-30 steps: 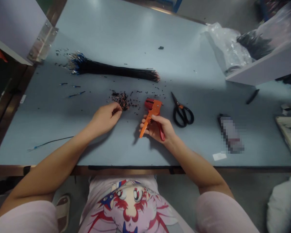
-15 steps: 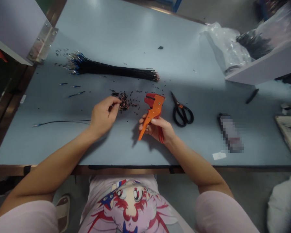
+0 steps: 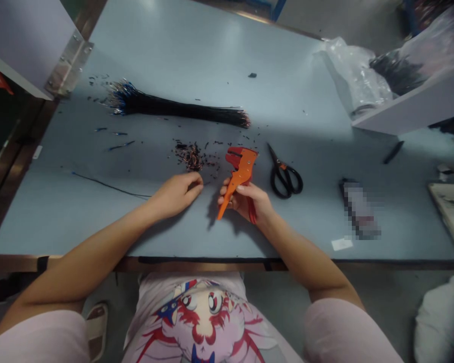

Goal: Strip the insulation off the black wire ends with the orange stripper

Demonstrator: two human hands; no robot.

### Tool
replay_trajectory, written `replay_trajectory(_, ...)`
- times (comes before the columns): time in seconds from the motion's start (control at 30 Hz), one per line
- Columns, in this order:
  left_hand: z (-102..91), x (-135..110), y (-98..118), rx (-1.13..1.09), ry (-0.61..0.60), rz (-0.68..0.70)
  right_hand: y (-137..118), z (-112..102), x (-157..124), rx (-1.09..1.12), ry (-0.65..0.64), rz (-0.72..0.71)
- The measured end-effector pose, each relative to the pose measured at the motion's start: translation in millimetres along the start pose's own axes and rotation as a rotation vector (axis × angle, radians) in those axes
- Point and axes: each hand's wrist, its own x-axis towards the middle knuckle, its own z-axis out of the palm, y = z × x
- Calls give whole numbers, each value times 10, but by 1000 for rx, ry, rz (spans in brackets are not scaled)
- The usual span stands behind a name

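My left hand is closed on a thin black wire. The wire trails out to the left past my wrist, and a short end pokes out beyond my fingertips. My right hand is wrapped around an orange and red wire stripper, held upright with its jaws pointing away from me. Just beyond my left fingers lies a heap of wire scraps, black bits mixed with copper-coloured ones. Farther back rests a thick bundle of black wires, with blue and metal ends at left and bare copper ends at right.
Black-handled scissors lie right of the stripper. Farther right are a blurred-out phone, a white label and a black pen-like object. Clear plastic bags sit by a panel. Short wire pieces lie at left.
My left hand has moved toward me and to the right, away from the scrap heap, drawing the wire along. The stripper in my right hand has barely shifted.
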Motion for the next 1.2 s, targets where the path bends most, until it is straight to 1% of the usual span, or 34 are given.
replay_trajectory(0.07, 31, 27, -29, 96, 229, -12, 11, -9, 4, -10, 4, -8)
replay_trajectory(0.1, 37, 38, -42, 114, 320, -2, 18, -13, 5, -20, 4, -11)
replay_trajectory(0.13, 39, 46, -52, 108, 385, 14, 26, -16, 7, -33, 3, -14)
replay_trajectory(0.23, 22, 41, -51, 41, 488, 75, 48, -16, 8, -70, -3, -15)
replay_trajectory(0.37, -10, 0, -1, 22, 603, 74, 60, 9, -1, -93, -15, -1)
replay_trajectory(0.47, -30, -19, 20, 56, 675, 89, 64, 31, -10, -109, -18, 7)
replay_trajectory(0.6, -41, -29, 10, 150, 732, 159, 77, 45, -33, -162, -51, 14)
replay_trajectory(0.77, -29, -63, 27, 222, 813, 245, 84, 101, -121, -239, -141, -4)
replay_trajectory(0.9, -37, -108, 68, 256, 842, 324, 79, 169, -198, -261, -198, 8)
replay_trajectory(1.0, -49, -131, 81, 269, 835, 345, 81, 195, -221, -258, -218, 16)
replay_trajectory(1.2, -58, -134, 88, 325, 763, 295, 83, 201, -209, -262, -227, 7)
